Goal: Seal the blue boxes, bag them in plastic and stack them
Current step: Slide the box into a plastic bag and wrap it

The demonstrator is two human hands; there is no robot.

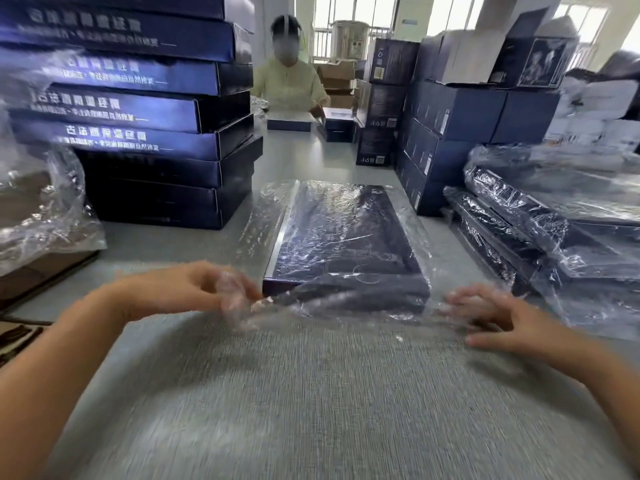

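Note:
A flat dark blue box (343, 237) lies on the grey table (311, 393), inside a clear plastic bag (263, 216) whose open end faces me. My left hand (194, 289) pinches the bag's open edge at the box's near left corner. At the near right corner my right hand (485, 317) has curled fingers on the same loose edge; blur hides the exact grip. A tall stack of unbagged blue boxes (138, 109) rises at the left. Bagged boxes (540, 230) are piled at the right.
A person in a pale top (291, 81) works at the table's far end with another box (291, 121). Dark cartons (450, 116) are stacked at the back right. A brown carton under loose plastic (38, 216) sits at the left edge.

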